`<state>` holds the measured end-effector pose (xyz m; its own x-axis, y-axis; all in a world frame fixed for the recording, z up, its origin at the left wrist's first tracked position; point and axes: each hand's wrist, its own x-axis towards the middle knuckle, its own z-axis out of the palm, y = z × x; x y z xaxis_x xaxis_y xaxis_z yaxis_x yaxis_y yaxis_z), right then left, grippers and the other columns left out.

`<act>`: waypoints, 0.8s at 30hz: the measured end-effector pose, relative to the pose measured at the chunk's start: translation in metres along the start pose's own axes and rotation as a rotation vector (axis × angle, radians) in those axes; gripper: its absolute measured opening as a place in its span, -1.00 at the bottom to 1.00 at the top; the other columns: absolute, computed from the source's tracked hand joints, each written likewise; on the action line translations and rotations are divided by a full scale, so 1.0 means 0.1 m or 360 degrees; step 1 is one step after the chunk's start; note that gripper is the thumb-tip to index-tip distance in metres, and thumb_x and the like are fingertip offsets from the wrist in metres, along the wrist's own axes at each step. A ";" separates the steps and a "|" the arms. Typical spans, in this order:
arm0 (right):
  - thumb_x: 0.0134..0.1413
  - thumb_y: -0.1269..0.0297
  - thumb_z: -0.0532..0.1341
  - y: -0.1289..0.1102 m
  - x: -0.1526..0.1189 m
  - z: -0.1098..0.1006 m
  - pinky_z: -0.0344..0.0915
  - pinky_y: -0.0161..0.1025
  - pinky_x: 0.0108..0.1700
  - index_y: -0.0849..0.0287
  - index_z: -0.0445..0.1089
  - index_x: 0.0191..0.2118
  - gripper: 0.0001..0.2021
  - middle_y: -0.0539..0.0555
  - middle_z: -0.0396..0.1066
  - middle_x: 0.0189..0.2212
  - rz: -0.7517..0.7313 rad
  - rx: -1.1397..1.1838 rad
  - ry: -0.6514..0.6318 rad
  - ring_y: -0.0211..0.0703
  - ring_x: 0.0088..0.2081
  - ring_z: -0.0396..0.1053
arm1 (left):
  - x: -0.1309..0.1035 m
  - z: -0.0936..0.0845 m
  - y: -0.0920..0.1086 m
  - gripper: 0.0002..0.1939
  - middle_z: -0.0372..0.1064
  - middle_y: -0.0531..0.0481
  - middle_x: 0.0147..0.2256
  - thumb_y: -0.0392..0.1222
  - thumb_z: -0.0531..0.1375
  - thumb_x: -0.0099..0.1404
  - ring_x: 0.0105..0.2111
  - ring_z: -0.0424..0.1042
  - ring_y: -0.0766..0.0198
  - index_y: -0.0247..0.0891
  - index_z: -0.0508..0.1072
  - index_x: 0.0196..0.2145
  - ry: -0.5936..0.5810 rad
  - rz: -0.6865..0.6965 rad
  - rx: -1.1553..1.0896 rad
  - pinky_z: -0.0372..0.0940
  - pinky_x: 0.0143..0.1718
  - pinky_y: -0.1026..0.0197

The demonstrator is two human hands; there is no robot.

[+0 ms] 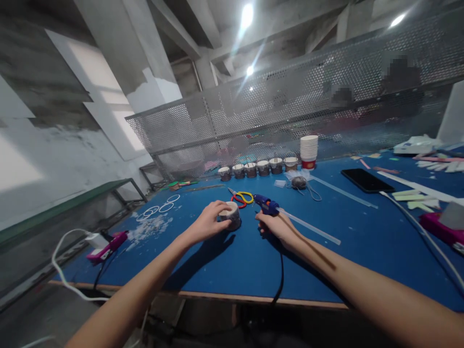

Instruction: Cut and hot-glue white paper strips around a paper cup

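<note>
My left hand point(210, 220) is wrapped round the side and rim of a small cup point(234, 217) with a pale top and a dark, rough lower part, standing on the blue table. To its right, my right hand point(277, 228) grips a blue glue gun point(266, 205) by the handle, its nozzle pointing left toward the cup. A long translucent glue stick point(311, 227) sticks out of the gun's back. Just behind the cup and the nozzle lie scissors point(242, 198) with red and yellow handles. A black cord runs from the gun over the table's front edge.
Several similar cups point(263, 168) stand in a row at the back beside stacked paper cups point(309, 151). Twine point(299, 182), a glue stick point(344, 192) and a phone point(367, 180) lie right. White rings point(166, 207) and a magenta power strip point(108, 247) are left. A mesh screen point(232, 121) stands behind.
</note>
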<state>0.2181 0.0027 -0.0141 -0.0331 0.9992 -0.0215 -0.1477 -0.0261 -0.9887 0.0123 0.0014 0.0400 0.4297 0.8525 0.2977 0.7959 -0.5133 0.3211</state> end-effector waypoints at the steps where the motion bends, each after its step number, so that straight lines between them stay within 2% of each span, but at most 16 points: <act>1: -0.20 0.39 0.21 0.01 0.00 0.01 0.19 -0.38 -0.63 0.17 0.28 -0.54 -0.93 -0.06 0.30 -0.72 0.0006 0.0011 0.0003 -0.32 -0.70 0.25 | 0.00 -0.01 -0.02 -0.81 0.45 -0.12 -0.15 -0.21 0.20 0.09 -0.07 0.39 0.07 -0.21 0.48 -0.29 0.0040 -0.0026 -0.0076 0.21 0.01 0.05; 3: -0.20 0.39 0.21 0.03 0.01 0.02 0.20 -0.37 -0.61 0.17 0.29 -0.54 -0.94 -0.03 0.34 -0.68 -0.0002 0.0030 0.0018 -0.30 -0.68 0.30 | 0.01 0.02 -0.03 -0.90 0.47 -0.11 -0.22 -0.24 0.18 0.06 -0.09 0.39 0.06 -0.22 0.48 -0.42 0.0128 -0.0081 -0.0172 0.22 0.00 0.07; 5: -0.21 0.37 0.23 0.04 0.01 0.03 0.21 -0.36 -0.59 0.18 0.32 -0.52 -0.94 0.00 0.38 -0.62 -0.0040 0.0045 0.0043 -0.26 -0.64 0.35 | 0.03 0.07 -0.02 -0.91 0.46 -0.09 -0.29 -0.23 0.15 0.09 -0.15 0.40 0.09 -0.23 0.46 -0.46 0.0220 -0.0118 -0.0201 0.23 -0.04 0.09; 9: -0.23 0.29 0.26 0.08 0.04 0.02 0.27 -0.29 -0.49 0.18 0.39 -0.49 -0.90 0.01 0.41 -0.57 -0.0232 0.0067 0.0097 -0.17 -0.53 0.41 | 0.06 0.21 0.10 -0.81 0.43 -0.03 -0.34 -0.16 0.09 0.19 -0.29 0.41 0.21 -0.24 0.47 -0.42 0.0395 -0.0168 -0.0338 0.28 -0.18 0.19; 13: -0.24 0.23 0.30 0.11 0.10 -0.01 0.33 -0.22 -0.26 0.17 0.43 -0.44 -0.84 0.03 0.48 -0.46 -0.0504 0.0095 0.0136 -0.13 -0.38 0.42 | 0.08 0.34 0.25 -0.82 0.44 0.00 -0.36 -0.12 0.17 0.15 -0.34 0.39 0.25 -0.26 0.51 -0.40 0.0460 -0.0269 -0.0739 0.28 -0.27 0.26; 16: -0.22 0.22 0.30 0.14 0.13 -0.02 0.34 -0.20 -0.23 0.17 0.43 -0.43 -0.83 0.04 0.48 -0.44 -0.0620 0.0096 0.0130 -0.12 -0.38 0.42 | 0.09 0.42 0.31 -0.82 0.43 0.01 -0.40 -0.12 0.19 0.14 -0.36 0.38 0.25 -0.27 0.52 -0.43 0.0490 -0.0302 -0.0874 0.27 -0.29 0.26; 24: -0.15 0.22 0.27 0.17 0.13 -0.01 0.32 -0.25 -0.33 0.16 0.34 -0.46 -0.86 0.00 0.42 -0.51 -0.0727 0.0040 0.0178 -0.17 -0.45 0.37 | 0.07 0.55 0.31 -0.85 0.42 -0.01 -0.41 -0.19 0.17 0.17 -0.34 0.39 0.23 -0.24 0.49 -0.50 0.0612 -0.0046 -0.0828 0.27 -0.21 0.21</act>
<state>0.2161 0.0148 -0.0309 0.1475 0.9056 0.3977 -0.1464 0.4176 -0.8967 0.0640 -0.0030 0.0027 0.1508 0.8198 0.5525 0.4527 -0.5541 0.6986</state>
